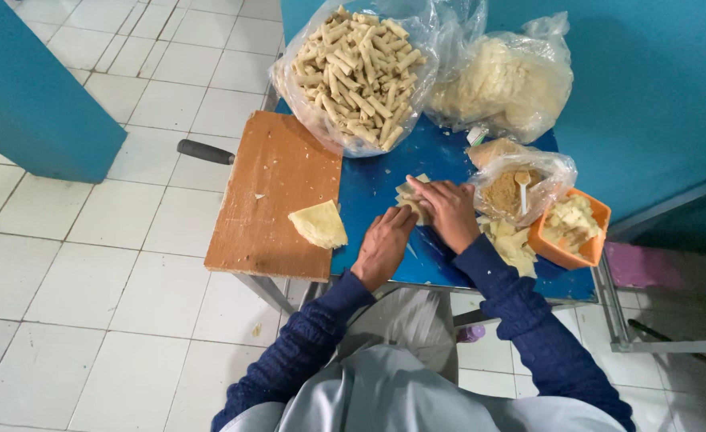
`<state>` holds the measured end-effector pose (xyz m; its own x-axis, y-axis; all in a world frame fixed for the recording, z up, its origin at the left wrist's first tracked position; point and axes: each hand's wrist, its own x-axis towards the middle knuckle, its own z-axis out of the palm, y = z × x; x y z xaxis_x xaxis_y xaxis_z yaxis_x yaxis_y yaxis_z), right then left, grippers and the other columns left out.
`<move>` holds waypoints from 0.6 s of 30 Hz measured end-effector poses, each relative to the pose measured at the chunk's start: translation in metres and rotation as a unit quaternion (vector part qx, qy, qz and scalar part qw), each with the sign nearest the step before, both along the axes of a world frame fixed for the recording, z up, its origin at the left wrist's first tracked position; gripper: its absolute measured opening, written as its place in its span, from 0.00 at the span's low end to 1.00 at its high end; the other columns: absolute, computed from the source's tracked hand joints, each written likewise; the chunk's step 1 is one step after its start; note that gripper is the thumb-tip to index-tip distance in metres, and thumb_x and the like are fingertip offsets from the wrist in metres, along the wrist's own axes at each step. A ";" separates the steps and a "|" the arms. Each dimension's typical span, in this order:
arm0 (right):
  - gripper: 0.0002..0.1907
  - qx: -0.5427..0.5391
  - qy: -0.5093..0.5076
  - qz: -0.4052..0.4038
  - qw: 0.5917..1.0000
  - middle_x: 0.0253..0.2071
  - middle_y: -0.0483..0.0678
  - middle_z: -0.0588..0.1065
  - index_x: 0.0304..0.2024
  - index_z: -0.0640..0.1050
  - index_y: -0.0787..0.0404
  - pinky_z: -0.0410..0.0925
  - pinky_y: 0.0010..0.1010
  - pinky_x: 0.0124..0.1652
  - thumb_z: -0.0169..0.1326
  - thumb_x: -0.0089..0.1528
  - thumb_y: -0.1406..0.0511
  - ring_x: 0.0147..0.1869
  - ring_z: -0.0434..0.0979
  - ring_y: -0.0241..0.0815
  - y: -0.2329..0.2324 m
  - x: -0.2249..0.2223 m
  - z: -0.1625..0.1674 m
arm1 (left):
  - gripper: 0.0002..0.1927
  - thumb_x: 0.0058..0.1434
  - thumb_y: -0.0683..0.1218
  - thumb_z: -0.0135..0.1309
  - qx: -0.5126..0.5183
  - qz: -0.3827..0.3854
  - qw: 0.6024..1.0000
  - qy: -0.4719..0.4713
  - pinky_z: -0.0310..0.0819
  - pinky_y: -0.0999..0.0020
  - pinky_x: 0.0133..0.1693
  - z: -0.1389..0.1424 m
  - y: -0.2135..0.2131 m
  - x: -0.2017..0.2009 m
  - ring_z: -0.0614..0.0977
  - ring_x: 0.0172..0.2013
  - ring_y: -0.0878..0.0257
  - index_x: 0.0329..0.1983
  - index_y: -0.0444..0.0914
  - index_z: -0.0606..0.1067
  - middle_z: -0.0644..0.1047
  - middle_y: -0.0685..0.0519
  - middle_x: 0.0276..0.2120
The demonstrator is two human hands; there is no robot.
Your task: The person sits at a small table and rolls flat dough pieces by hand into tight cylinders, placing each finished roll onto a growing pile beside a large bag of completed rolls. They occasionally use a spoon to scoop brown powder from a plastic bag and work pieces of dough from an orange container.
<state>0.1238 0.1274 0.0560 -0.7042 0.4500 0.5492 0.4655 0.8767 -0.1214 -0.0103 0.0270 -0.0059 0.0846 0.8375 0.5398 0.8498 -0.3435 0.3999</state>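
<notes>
My left hand [385,244] and my right hand [449,212] press side by side on a pale dough wrapper [406,190] lying on the blue table [373,188], fingers curled over it. A folded stack of pale wrappers [319,224] lies on the wooden cutting board [273,200] to the left of my left hand. Right of my right hand stands an open bag of brown filling [503,192] with a white spoon [522,188] in it.
A clear bag of finished rolls [357,68] and a bag of pale shredded stuff [501,80] stand at the table's far side. An orange bowl of pale chunks [570,228] sits at the right edge, cut pale pieces [513,246] beside it. A black handle [205,151] juts left past the board.
</notes>
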 end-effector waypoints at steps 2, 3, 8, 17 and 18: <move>0.29 0.003 0.002 -0.009 1.000 0.44 0.37 0.79 0.67 0.73 0.45 0.55 0.41 0.49 0.60 0.63 0.65 0.48 0.75 0.38 -0.002 -0.003 0.004 | 0.26 0.50 0.35 0.50 0.011 0.005 1.000 0.009 0.70 0.59 0.50 0.002 0.000 0.001 0.74 0.53 0.51 0.55 0.32 0.74 0.74 0.46 0.53; 0.29 0.005 0.003 -0.012 1.000 0.43 0.36 0.79 0.67 0.73 0.45 0.54 0.41 0.49 0.60 0.63 0.64 0.48 0.76 0.37 -0.002 -0.005 0.005 | 0.25 0.51 0.35 0.50 0.016 0.009 1.000 0.013 0.70 0.60 0.50 0.003 0.000 0.002 0.75 0.53 0.51 0.55 0.32 0.74 0.74 0.46 0.53; 0.31 -0.206 0.017 -0.022 0.978 0.41 0.40 0.80 0.66 0.73 0.46 0.67 0.34 0.45 0.59 0.60 0.69 0.42 0.79 0.36 0.015 -0.008 0.016 | 0.20 0.55 0.37 0.51 0.021 0.022 1.000 0.008 0.70 0.59 0.51 0.003 0.001 0.003 0.76 0.52 0.53 0.53 0.34 0.74 0.75 0.48 0.52; 0.24 -0.503 0.360 0.212 0.757 0.63 0.50 0.77 0.70 0.66 0.65 0.71 0.25 0.58 0.49 0.72 0.66 0.63 0.80 0.36 0.061 -0.011 0.102 | 0.15 0.58 0.35 0.52 0.001 0.034 0.995 -0.098 0.73 0.58 0.51 0.010 0.015 -0.001 0.78 0.50 0.50 0.49 0.37 0.76 0.76 0.48 0.48; 0.23 -0.454 0.353 0.207 0.791 0.65 0.50 0.76 0.71 0.66 0.66 0.69 0.25 0.61 0.48 0.74 0.67 0.65 0.78 0.37 0.061 -0.007 0.107 | 0.15 0.59 0.35 0.51 -0.013 0.045 0.991 -0.127 0.74 0.58 0.51 0.015 0.019 -0.001 0.78 0.51 0.50 0.49 0.37 0.76 0.76 0.48 0.48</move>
<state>0.1171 0.1885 0.1627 -0.5559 0.6964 0.4539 -0.3039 0.3380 -0.8907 -0.0111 0.0459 0.0086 -0.1263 0.8490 0.5132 0.7474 -0.2587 0.6119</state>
